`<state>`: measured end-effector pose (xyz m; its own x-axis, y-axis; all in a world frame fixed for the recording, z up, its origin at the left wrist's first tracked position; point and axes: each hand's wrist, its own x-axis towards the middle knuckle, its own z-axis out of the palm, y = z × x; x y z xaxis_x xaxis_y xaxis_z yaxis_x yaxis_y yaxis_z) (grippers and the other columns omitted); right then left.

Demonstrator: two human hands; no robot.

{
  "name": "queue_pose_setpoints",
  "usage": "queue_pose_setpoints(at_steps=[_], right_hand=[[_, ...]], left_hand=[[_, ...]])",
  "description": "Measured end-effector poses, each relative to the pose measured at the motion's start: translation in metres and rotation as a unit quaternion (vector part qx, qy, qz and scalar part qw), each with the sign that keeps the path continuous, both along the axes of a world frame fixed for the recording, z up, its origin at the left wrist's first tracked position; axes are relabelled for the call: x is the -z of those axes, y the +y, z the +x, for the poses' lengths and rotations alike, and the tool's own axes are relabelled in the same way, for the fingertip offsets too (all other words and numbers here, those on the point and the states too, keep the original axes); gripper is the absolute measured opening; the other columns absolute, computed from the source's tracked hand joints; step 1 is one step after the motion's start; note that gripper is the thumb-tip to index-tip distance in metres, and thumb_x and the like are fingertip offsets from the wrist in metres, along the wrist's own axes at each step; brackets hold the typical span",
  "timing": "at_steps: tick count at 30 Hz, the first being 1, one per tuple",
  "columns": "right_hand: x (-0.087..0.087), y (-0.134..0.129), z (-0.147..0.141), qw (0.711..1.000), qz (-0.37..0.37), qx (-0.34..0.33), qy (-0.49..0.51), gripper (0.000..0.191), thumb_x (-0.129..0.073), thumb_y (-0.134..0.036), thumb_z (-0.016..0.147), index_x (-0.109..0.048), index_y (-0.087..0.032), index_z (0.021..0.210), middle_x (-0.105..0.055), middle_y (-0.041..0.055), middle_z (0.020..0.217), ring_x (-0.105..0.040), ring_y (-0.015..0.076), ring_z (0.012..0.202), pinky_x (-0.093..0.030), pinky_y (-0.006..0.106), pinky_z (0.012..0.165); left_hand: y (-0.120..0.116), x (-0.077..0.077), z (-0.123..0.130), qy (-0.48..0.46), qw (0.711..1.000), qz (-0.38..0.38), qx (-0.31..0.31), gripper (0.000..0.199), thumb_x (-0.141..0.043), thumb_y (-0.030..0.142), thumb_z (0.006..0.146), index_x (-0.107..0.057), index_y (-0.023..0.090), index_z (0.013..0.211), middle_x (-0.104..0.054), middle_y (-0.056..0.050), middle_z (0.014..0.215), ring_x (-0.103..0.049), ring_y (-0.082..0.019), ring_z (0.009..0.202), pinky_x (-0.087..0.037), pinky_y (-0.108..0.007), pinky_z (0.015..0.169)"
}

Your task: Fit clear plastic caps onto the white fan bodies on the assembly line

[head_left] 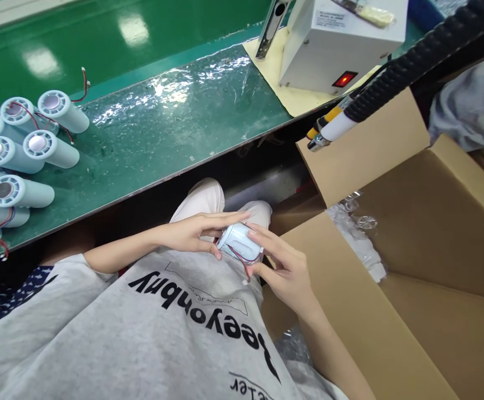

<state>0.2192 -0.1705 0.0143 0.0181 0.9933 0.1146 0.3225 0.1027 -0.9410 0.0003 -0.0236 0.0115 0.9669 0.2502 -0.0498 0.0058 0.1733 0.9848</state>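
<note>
Above my lap, a light blue cylinder (pixel 238 242) with a thin red and black wire lies between my two hands. My left hand (pixel 200 232) is at its left end, the thumb below and the fingers stretched over its top. My right hand (pixel 285 266) grips its right side, fingertips on the upper surface and thumb near the wire's small white connector. At the left of the green worktable (pixel 154 133) stand several similar light blue cylinders (pixel 60 111), some with red and black wires.
A grey-white machine (pixel 342 44) with a lit red switch sits on a yellowish sheet. A black corrugated hose (pixel 408 61) hangs at the upper right. Below it, an open cardboard box (pixel 442 222) holds clear plastic parts (pixel 360 239). Part of another person (pixel 470 105) shows at the right.
</note>
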Motion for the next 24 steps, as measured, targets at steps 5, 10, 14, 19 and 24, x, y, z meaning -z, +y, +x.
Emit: queue_pose_setpoints(at_steps=[5, 10, 14, 19, 24], right_hand=[[0.002, -0.001, -0.005, 0.997, 0.079, 0.012, 0.018, 0.067, -0.087, -0.024, 0.086, -0.06, -0.043, 0.145, -0.065, 0.0031, 0.148, -0.064, 0.0297, 0.135, -0.058, 0.053, 0.112], [0.0, 0.0, -0.004, 0.99, -0.049, -0.009, 0.135, 0.082, -0.084, -0.062, 0.081, -0.05, -0.038, 0.153, -0.053, 0.0107, 0.158, -0.065, 0.0311, 0.132, -0.064, 0.046, 0.101], [-0.007, 0.002, -0.004, 0.977, -0.12, -0.021, 0.175, 0.059, -0.077, -0.058, 0.091, -0.059, -0.032, 0.141, -0.07, 0.0104, 0.134, -0.071, 0.028, 0.119, -0.066, 0.04, 0.094], [-0.01, 0.001, -0.006, 0.986, -0.083, -0.003, 0.143, 0.056, -0.086, -0.04, 0.086, -0.063, -0.033, 0.137, -0.073, 0.0071, 0.127, -0.073, 0.026, 0.113, -0.066, 0.04, 0.094], [-0.003, -0.001, -0.005, 0.997, -0.008, 0.008, 0.072, 0.055, -0.087, -0.027, 0.083, -0.066, -0.033, 0.134, -0.069, 0.0081, 0.138, -0.067, 0.0301, 0.128, -0.063, 0.048, 0.103]], left_hand=[[-0.003, -0.004, -0.001, 0.026, 0.999, -0.025, -0.008, 0.093, -0.082, 0.023, 0.085, -0.035, 0.034, 0.164, -0.049, -0.015, 0.163, -0.063, -0.027, 0.136, -0.055, -0.042, 0.11], [-0.009, -0.007, 0.001, -0.007, 0.998, 0.031, -0.058, 0.074, -0.082, 0.024, 0.083, -0.052, 0.028, 0.15, -0.058, -0.014, 0.151, -0.064, -0.027, 0.132, -0.057, -0.041, 0.107], [-0.011, -0.005, 0.003, -0.046, 0.993, 0.075, -0.073, 0.067, -0.078, 0.021, 0.085, -0.053, 0.03, 0.147, -0.058, -0.013, 0.147, -0.06, -0.026, 0.136, -0.056, -0.042, 0.108], [-0.007, -0.008, -0.002, 0.0, 0.997, 0.049, -0.067, 0.078, -0.088, 0.027, 0.077, -0.053, 0.03, 0.147, -0.057, -0.012, 0.148, -0.06, -0.028, 0.135, -0.054, -0.044, 0.11], [-0.002, -0.011, -0.005, 0.08, 0.992, -0.096, -0.019, 0.062, -0.073, 0.048, 0.092, -0.052, 0.025, 0.146, -0.066, -0.01, 0.123, -0.07, -0.017, 0.092, -0.06, -0.034, 0.083]])
